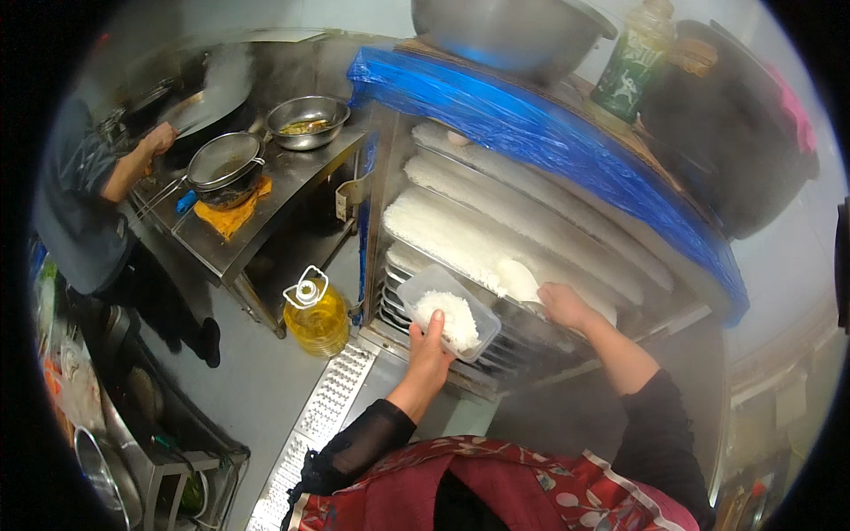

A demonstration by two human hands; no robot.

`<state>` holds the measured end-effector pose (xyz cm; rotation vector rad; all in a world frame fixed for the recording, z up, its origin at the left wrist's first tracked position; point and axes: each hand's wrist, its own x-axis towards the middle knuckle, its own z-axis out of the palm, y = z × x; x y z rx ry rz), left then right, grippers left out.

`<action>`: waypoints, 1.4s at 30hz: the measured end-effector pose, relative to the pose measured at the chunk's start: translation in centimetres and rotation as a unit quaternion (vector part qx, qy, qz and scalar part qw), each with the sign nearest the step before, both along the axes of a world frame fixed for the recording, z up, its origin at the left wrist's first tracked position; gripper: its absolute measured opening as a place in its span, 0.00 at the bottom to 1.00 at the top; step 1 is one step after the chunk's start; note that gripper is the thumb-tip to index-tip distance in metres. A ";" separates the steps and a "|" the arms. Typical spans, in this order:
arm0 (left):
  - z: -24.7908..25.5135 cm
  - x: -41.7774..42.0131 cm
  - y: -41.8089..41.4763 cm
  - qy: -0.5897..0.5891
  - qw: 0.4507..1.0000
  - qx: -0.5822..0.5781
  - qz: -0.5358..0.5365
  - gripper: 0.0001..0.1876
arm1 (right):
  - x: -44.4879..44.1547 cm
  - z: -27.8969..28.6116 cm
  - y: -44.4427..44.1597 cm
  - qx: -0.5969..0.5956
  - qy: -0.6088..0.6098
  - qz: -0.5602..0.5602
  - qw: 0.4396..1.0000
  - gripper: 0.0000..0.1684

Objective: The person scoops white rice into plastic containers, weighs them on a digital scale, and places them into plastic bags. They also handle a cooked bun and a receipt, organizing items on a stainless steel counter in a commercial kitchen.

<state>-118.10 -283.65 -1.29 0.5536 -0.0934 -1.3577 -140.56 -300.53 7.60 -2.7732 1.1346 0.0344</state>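
My left hand (430, 352) holds a clear plastic container (488, 323) partly filled with white rice (451, 318), thumb over its rim. A white rice paddle (518, 280) is in my right hand (564, 305), its blade in the rice on a metal tray (431, 229) in a steaming cabinet. The container is just below and left of the paddle. More rice-covered trays (518, 199) lie above that one, and a pale round thing, perhaps an egg, rests on the top one.
Blue plastic sheeting (531, 146) wraps the cabinet top, which bears a large metal pot (511, 33). A jug of yellow oil (317, 325) stands on the floor by a perforated drain cover (335, 385). At left, a person (86, 192) grips a wok (212, 106) near a steel bowl (307, 126).
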 end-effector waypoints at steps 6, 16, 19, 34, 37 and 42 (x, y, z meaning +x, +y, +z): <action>-0.2 1.1 -0.4 -0.035 0.996 0.067 0.039 0.27 | 1.4 0.0 0.2 0.144 -0.109 -0.080 0.980 0.14; 0.7 0.4 -2.1 -0.030 0.997 0.049 0.050 0.29 | 5.2 -2.0 -0.2 0.213 -0.203 -0.137 0.946 0.17; 0.8 0.2 -2.4 -0.034 0.996 -0.017 0.081 0.30 | 6.0 -1.4 0.5 0.108 -0.153 -0.065 0.980 0.15; 1.4 -0.1 -2.4 -0.112 0.982 0.107 0.104 0.44 | 9.6 3.8 9.3 -0.132 0.004 0.112 0.985 0.18; -0.5 -0.2 -2.8 -0.139 0.980 0.088 0.114 0.41 | 10.8 4.5 9.6 -0.101 0.046 0.083 0.990 0.21; -2.9 1.6 -2.5 -0.009 0.996 -0.056 0.075 0.31 | 9.2 6.9 8.1 0.001 -0.133 0.101 0.986 0.22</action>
